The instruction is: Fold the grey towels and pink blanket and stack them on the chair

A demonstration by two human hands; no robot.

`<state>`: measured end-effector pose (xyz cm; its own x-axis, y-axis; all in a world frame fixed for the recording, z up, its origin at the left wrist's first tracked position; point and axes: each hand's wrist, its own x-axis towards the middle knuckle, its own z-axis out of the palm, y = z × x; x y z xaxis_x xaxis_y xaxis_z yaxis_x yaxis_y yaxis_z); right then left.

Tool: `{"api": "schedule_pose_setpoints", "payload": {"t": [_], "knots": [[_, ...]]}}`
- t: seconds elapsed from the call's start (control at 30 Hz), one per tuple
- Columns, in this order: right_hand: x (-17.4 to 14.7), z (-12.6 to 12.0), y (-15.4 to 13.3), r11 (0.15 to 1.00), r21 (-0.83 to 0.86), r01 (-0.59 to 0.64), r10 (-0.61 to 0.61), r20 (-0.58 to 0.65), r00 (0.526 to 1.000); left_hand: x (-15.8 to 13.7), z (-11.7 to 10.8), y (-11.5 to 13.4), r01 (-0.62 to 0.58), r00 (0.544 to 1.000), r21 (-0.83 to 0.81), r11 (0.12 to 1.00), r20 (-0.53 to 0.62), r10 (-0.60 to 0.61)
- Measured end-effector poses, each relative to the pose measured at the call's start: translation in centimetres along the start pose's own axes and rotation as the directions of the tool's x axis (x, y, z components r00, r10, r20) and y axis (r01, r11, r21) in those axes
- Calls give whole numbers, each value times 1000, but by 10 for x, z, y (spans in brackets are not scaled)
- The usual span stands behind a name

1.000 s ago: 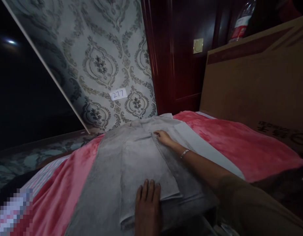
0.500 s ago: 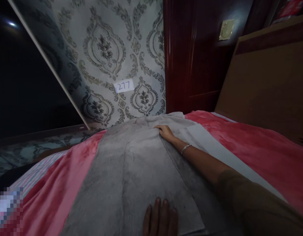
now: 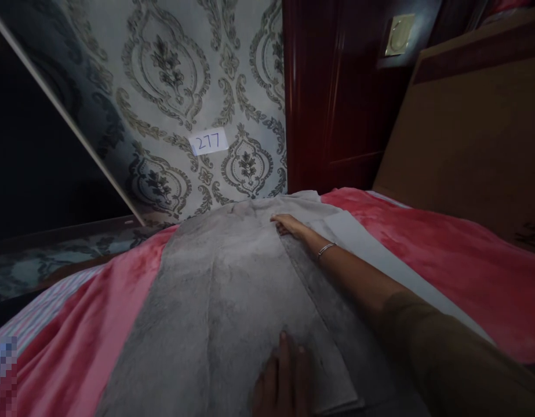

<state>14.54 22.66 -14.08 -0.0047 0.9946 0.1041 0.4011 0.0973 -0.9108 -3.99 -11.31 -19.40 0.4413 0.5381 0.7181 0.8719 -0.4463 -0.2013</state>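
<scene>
A long grey fleecy cloth [image 3: 175, 301] lies spread toward the wall, with a folded layer on top whose edge runs down its right half. At the far end of that edge is my right hand [image 3: 288, 225], its fingers curled in on the grey cloth; a thin bracelet [image 3: 327, 249] circles the wrist. My left hand [image 3: 284, 376] rests on the folded layer at the bottom of the view, fingers stretched out, the palm cut off by the frame. Along the right side a smooth paler strip [image 3: 393, 260] of the cloth shows.
A red plush blanket [image 3: 445, 249] lies under the cloth, above a striped sheet [image 3: 54, 301]. Behind are patterned wallpaper [image 3: 171, 104], a paper marked 277 [image 3: 209, 141] and a dark red wood panel [image 3: 328, 87]. A cardboard sheet [image 3: 476, 127] leans right; a dark screen [image 3: 45, 145] stands left.
My right hand's pointing finger has drawn in with the others at the cloth's edge. My left hand has shifted slightly and its fingers have moved. The view has turned slightly right and down.
</scene>
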Motion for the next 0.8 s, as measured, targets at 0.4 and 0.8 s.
{"api": "schedule_pose_setpoints", "payload": {"t": [0.4, 0.8], "knots": [[-1, 13, 3, 991, -129, -24, 12, -97, 995, 1, 1, 8, -119, 992, -126, 985, 33, 124], [-23, 23, -19, 927, -369, -70, 27, -120, 992, 0, -20, 2, -128, 986, -338, 932, 60, 158]]}}
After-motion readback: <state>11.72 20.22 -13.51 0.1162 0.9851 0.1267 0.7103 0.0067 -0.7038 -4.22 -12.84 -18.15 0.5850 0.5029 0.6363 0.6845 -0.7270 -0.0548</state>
